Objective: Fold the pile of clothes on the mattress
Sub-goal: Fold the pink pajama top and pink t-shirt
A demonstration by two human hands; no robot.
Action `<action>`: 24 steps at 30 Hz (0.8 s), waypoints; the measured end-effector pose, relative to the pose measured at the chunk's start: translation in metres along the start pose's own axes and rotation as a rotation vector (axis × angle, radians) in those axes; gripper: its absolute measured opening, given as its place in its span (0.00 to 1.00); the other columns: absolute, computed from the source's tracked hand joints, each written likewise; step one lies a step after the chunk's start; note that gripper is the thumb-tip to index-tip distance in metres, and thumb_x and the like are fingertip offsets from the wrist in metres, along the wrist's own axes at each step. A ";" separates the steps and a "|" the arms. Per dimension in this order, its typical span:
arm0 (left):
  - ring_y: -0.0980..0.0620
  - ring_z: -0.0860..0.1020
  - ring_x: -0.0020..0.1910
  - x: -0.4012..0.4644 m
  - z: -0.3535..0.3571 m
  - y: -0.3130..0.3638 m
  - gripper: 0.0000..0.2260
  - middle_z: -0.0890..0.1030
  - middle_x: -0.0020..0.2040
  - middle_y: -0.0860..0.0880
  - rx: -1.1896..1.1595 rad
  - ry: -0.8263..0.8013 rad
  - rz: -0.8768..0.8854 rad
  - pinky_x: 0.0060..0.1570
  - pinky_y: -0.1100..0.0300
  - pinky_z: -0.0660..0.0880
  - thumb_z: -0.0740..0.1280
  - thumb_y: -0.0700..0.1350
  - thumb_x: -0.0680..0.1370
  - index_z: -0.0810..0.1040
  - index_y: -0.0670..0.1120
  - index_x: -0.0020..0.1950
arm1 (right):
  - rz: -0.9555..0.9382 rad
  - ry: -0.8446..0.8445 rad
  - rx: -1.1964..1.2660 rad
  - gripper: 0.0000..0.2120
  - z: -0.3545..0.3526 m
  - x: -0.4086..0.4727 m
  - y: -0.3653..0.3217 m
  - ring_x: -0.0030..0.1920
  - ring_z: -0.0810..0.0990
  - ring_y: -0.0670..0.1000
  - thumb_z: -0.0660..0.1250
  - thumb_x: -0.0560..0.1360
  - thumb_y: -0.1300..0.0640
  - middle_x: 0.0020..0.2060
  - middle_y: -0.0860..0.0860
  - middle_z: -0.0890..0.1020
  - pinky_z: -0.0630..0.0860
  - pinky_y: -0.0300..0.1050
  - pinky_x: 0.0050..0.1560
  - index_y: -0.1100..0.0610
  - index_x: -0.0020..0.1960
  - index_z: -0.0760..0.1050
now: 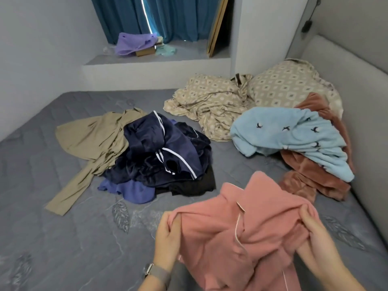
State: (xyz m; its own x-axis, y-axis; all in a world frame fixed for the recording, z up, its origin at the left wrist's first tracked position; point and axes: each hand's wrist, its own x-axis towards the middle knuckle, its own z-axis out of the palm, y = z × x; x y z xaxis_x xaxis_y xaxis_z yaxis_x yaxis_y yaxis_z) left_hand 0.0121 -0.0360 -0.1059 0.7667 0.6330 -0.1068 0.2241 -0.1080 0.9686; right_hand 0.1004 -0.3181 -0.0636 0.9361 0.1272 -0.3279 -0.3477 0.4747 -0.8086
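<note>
A: What lies at the far left of the grey mattress (52, 238)?

B: A tan shirt (92, 139), spread out, with one long sleeve stretching toward the near left. Its right edge goes under the dark pile.

A: And the pile itself?

B: In the middle. On top is a navy garment with white stripes (163, 148). Under it, on the near side, a blue-violet cloth (134, 191) shows, and just right of that a black piece (193, 185).

A: Where are the hands?

B: Near the bottom edge. The left hand (168, 236), with a watch (154, 273) on the wrist, pinches the left edge of a pink garment (241, 227). The right hand (317, 229) has its fingers curled around the right edge. The garment is held up between them, above the mattress, and its lower part hangs down out of view.

A: What is further right?

B: A beige patterned sheet (210, 101), crumpled, and a pillow (289, 85) in the same pattern against the headboard (361, 101). In front of the pillow a light blue fleece (289, 133) with small dark marks lies on a brown-red fleece (315, 177).

A: And behind, at the window?

B: On the ledge (189, 57), a purple cloth (134, 43) sits before teal curtains (126, 15).
</note>
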 end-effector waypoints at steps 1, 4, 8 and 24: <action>0.56 0.70 0.35 0.004 -0.002 -0.014 0.12 0.71 0.32 0.54 -0.012 0.064 0.003 0.40 0.60 0.70 0.61 0.38 0.81 0.71 0.45 0.37 | -0.005 0.012 -0.010 0.37 -0.004 0.007 0.003 0.60 0.79 0.49 0.76 0.59 0.46 0.61 0.55 0.80 0.75 0.48 0.58 0.56 0.66 0.75; 0.54 0.68 0.38 0.021 -0.005 -0.049 0.09 0.72 0.37 0.48 0.020 0.129 0.038 0.36 0.69 0.67 0.60 0.40 0.81 0.71 0.39 0.42 | -0.150 0.010 -0.292 0.36 -0.038 0.025 0.025 0.56 0.80 0.42 0.79 0.60 0.40 0.55 0.50 0.83 0.74 0.36 0.60 0.58 0.61 0.77; 0.54 0.71 0.41 0.025 -0.003 -0.070 0.10 0.75 0.40 0.49 0.055 0.081 0.098 0.45 0.64 0.69 0.62 0.43 0.80 0.72 0.37 0.46 | -0.304 0.007 -0.887 0.07 -0.068 0.041 0.046 0.33 0.71 0.37 0.67 0.77 0.62 0.36 0.51 0.75 0.67 0.28 0.38 0.60 0.41 0.72; 0.42 0.82 0.38 -0.103 -0.100 0.065 0.10 0.78 0.39 0.44 0.495 -0.318 0.367 0.40 0.45 0.79 0.67 0.50 0.70 0.74 0.44 0.40 | -0.534 -0.013 -1.210 0.10 -0.051 -0.130 -0.065 0.38 0.74 0.52 0.68 0.68 0.70 0.33 0.51 0.77 0.71 0.45 0.40 0.56 0.34 0.74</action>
State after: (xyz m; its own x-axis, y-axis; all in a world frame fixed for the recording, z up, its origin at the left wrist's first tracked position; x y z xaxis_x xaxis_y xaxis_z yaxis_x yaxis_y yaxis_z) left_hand -0.1121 -0.0315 -0.0096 0.9677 0.2410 0.0741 0.1065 -0.6571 0.7462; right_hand -0.0013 -0.4094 0.0065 0.9700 0.1796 0.1640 0.2402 -0.6027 -0.7609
